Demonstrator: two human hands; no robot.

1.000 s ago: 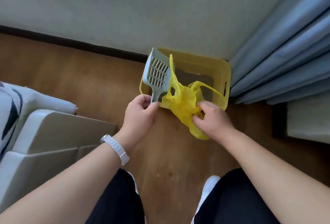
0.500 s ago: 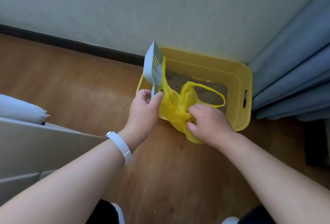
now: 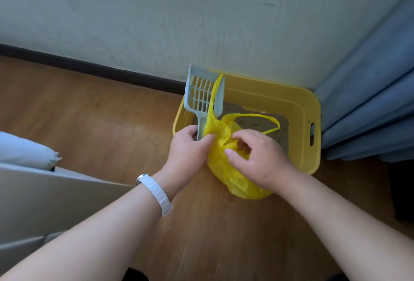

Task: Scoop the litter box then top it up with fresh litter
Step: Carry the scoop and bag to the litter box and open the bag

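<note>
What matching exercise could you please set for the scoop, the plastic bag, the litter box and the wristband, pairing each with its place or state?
Things:
1. scoop
2. plastic bag
3. litter box
4. wristband

Places or states:
A. white, worn just above the left hand
B. standing on the floor against the wall
C. grey and slotted, gripped by the left hand
D. thin and crumpled, pinched by the right hand

Pairs: 1-C, 2-D, 3-B, 4-A
</note>
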